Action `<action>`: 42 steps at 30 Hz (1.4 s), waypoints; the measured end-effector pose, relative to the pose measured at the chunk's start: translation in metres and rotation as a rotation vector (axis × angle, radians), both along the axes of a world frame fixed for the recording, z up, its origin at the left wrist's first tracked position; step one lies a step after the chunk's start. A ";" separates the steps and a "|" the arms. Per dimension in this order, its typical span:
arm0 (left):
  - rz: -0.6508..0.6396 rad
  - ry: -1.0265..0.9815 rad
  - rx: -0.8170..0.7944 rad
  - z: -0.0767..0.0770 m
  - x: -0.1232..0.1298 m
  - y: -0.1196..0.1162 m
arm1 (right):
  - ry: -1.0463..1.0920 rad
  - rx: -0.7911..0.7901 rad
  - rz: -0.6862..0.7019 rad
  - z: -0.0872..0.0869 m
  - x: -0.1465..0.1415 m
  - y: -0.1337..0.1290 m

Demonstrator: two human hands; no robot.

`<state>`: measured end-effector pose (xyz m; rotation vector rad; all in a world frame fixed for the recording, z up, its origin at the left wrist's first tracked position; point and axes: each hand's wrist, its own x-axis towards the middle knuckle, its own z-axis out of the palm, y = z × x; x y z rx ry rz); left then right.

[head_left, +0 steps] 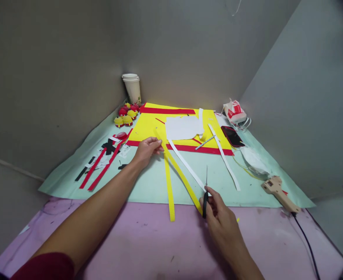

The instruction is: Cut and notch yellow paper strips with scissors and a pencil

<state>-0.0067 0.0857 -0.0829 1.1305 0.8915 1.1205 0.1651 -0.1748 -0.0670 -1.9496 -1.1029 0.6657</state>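
Observation:
My left hand [148, 151] pinches the upper part of a long yellow paper strip [183, 179], which slants down toward my right hand [224, 219]. Scissors with black handles [205, 205] are in my right hand, their blades pointing away from me. The lower end of the slanted strip reaches the fingers of that hand; whether they grip it is hidden. Another yellow ribbed strip [169, 186] hangs or lies just below my left hand. Between the hands lies a white strip [185, 163], its near end by the scissors.
Yellow sheets with red bands [148, 134] lie ahead under a white paper piece [178, 128]. At left are red strips [108, 169], small red-yellow crafts [127, 116] and a cup [132, 88]. A phone [232, 137], mask [254, 160] and corded glue gun [280, 192] sit right.

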 end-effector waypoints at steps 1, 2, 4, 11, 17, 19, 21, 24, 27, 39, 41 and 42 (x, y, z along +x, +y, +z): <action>0.016 -0.005 0.001 0.000 0.000 0.001 | 0.016 -0.011 0.008 -0.001 0.001 0.000; 0.031 -0.009 0.002 0.000 0.001 0.001 | 0.035 -0.023 0.022 -0.001 0.002 0.000; 0.057 -0.017 0.002 0.001 0.001 0.002 | 0.078 -0.055 0.057 -0.002 0.005 0.000; 0.094 -0.026 0.004 0.001 0.003 0.004 | 0.343 -0.068 0.119 -0.012 0.010 0.002; 0.083 -0.029 0.021 0.000 0.003 0.006 | 0.360 -0.049 0.134 -0.010 0.001 0.006; 0.077 -0.031 0.026 0.001 0.002 0.005 | 0.324 -0.048 0.128 -0.011 -0.001 0.007; 0.077 -0.032 0.028 0.001 0.002 0.005 | 0.303 -0.046 0.128 -0.012 -0.002 0.008; 0.088 -0.029 0.020 0.000 0.001 0.006 | 0.278 -0.049 0.120 -0.017 -0.002 0.009; 0.093 -0.021 0.014 -0.001 0.000 0.006 | 0.254 -0.037 0.112 -0.023 -0.003 0.009; 0.027 -0.004 0.020 0.002 0.000 0.000 | 0.316 0.123 0.048 -0.050 -0.013 0.012; 0.021 0.003 0.022 0.002 0.000 -0.001 | 0.355 0.129 0.052 -0.051 -0.015 0.013; 0.020 0.006 0.024 0.003 0.000 -0.001 | 0.377 0.126 0.053 -0.051 -0.016 0.013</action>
